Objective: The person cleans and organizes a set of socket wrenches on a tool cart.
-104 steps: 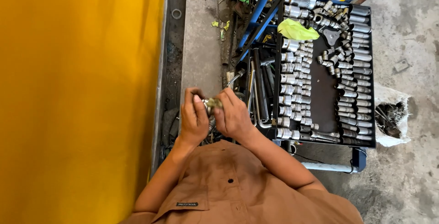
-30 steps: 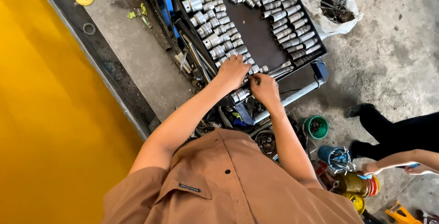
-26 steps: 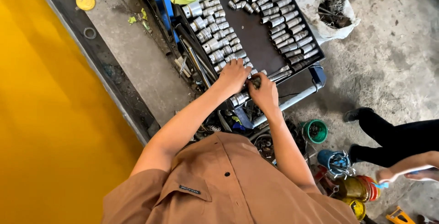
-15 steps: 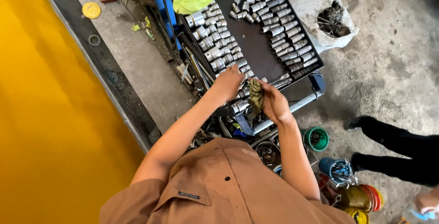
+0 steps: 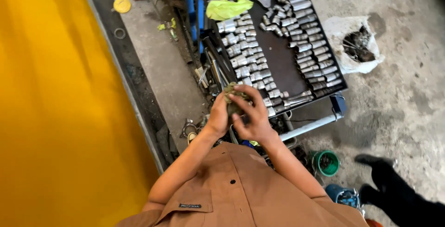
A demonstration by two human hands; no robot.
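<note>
Both hands meet in front of my chest around a dirty olive rag (image 5: 230,89), bunched into a wad. My left hand (image 5: 217,115) cups the wad from the left. Over its top and right side my right hand (image 5: 250,116) curls its fingers. Whether something is wrapped inside the rag is hidden. Just beyond the hands lies a dark tool tray (image 5: 278,62) with several rows of metal sockets (image 5: 243,60).
A yellow-green cloth (image 5: 227,8) lies at the tray's far end. A white bag of scrap (image 5: 354,44) sits right of the tray. A green cup (image 5: 327,162) stands on the concrete floor. Another person's dark shoe and leg (image 5: 394,185) are at lower right. A yellow surface (image 5: 55,102) fills the left.
My hands left the sockets at the tray's near edge and came together on the rag. The view swung, bringing the tray nearer the centre.
</note>
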